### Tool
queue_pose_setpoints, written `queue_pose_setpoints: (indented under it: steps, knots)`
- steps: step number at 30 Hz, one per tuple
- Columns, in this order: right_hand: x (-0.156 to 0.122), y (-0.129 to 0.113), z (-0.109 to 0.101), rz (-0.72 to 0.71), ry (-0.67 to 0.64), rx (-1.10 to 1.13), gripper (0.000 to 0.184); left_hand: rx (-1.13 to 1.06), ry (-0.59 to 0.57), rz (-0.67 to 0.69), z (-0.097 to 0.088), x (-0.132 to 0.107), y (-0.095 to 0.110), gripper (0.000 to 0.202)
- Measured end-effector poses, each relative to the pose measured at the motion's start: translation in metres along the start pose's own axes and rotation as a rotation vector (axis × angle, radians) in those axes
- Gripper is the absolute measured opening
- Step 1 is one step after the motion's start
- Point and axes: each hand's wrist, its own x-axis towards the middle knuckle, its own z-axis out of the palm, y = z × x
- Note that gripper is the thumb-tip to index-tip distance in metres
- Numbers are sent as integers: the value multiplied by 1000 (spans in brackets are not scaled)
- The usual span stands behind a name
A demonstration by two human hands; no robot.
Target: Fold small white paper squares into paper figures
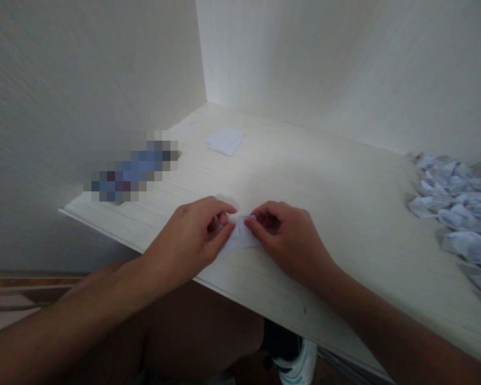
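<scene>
A small piece of white folded paper (242, 241) lies near the front edge of the white table, between my two hands. The thumb of my left hand (198, 230) presses on its left side, with the curled fingers behind and the index finger lifted off. My right hand (291, 230) pinches the upper right part of the paper between thumb and bent index finger. A folded flap stands along the paper's middle. My right fingers hide its right end.
A small stack of white paper sheets (225, 140) lies farther back on the table (324, 160). Many folded white paper pieces (460, 198) are heaped at the right. A blurred bluish object (134, 171) lies at the left by the wall. Panels rise behind and left.
</scene>
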Motion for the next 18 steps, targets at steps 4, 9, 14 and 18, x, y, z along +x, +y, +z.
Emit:
queue_pose_setpoints:
  steps: [4,9,14,18]
  knots:
    - [-3,1,2,-89,10,-158,7,236,6,204,8,-15,-4,30]
    - [-8,6,-2,-295,-1,-239,15,361,-17,245,8,-16,-3,31]
    - [-10,10,-6,-478,-13,-250,21,374,-83,254,-4,-11,-7,30]
    - [-11,10,-8,-583,-27,-316,21,394,-101,283,-9,-8,-12,32]
